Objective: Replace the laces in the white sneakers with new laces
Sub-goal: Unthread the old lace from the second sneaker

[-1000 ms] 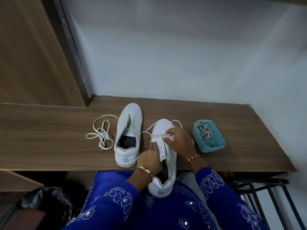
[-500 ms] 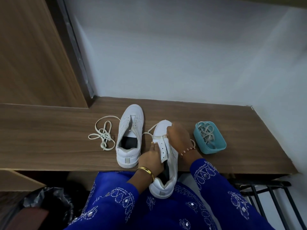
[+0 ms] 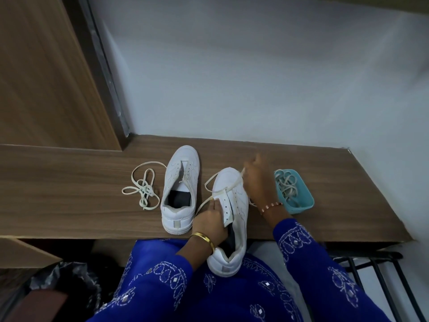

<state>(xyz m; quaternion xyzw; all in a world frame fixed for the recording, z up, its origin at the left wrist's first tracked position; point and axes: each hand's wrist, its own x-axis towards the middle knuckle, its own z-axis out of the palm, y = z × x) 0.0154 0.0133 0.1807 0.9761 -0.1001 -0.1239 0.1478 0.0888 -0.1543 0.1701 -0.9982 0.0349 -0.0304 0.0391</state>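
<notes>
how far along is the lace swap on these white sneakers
Early on. Done: one lace lies loose on the counter, and the left sneaker looks unlaced. In hand: left hand steadies the right sneaker while right hand pulls its lace. Left: relacing both, apparently from the blue tray.

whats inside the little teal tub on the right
The small teal plastic tub holds a loose tangle of pale flat shoelaces. How many laces there are cannot be told, and the tub's floor is mostly hidden beneath them.
</notes>
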